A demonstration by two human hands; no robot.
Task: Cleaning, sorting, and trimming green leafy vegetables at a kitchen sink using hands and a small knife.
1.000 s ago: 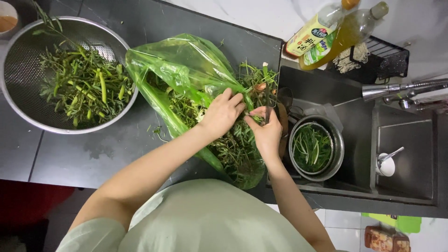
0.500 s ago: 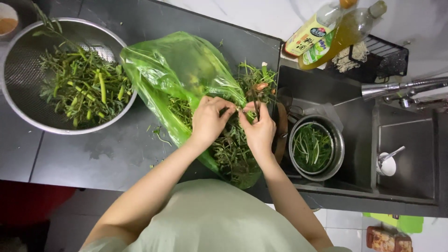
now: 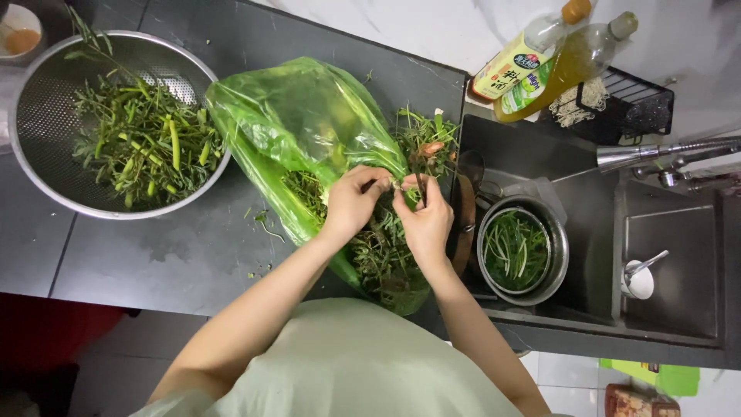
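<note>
Hands, left (image 3: 351, 202) and right (image 3: 423, 220), grip pinching one green stem (image 3: 407, 188) above bag (image 3: 301, 123)

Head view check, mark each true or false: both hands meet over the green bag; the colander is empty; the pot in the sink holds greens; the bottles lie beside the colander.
1. Left hand and right hand meet over the green bag: true.
2. The colander is empty: false, it holds green stems.
3. The pot in the sink holds greens: true.
4. The bottles lie beside the colander: false, they are behind the sink.
</note>
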